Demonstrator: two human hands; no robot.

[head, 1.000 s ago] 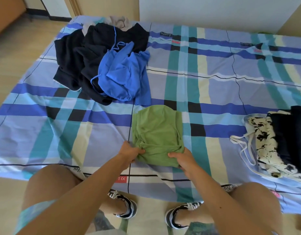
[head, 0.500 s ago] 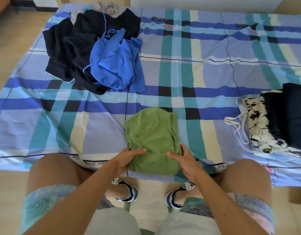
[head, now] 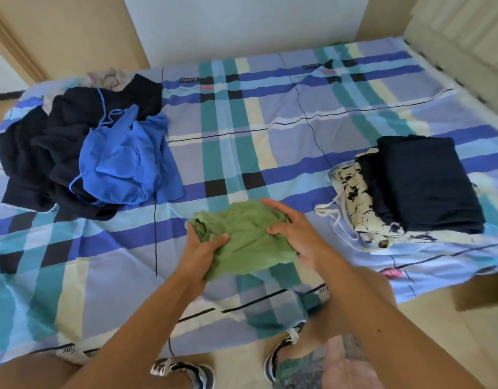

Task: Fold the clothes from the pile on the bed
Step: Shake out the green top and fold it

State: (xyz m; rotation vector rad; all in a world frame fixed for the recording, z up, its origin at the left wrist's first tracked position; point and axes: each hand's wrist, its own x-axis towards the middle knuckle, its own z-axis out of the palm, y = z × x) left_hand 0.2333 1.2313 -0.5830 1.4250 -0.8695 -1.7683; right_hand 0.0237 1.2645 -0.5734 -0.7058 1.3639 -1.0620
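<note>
head camera looks down, seemingly close, over bed (head: 270,130).

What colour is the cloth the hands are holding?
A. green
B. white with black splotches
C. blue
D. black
A: the left hand and the right hand both grip the green garment, while the blue top lies untouched on the pile.

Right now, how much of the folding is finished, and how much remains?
Done: a dark folded garment and a white patterned one lie stacked on the right of the bed. In hand: the left hand and the right hand hold the green garment, folded small, not yet on that stack. Left: the pile at the far left, a blue garment over dark clothes.
</note>
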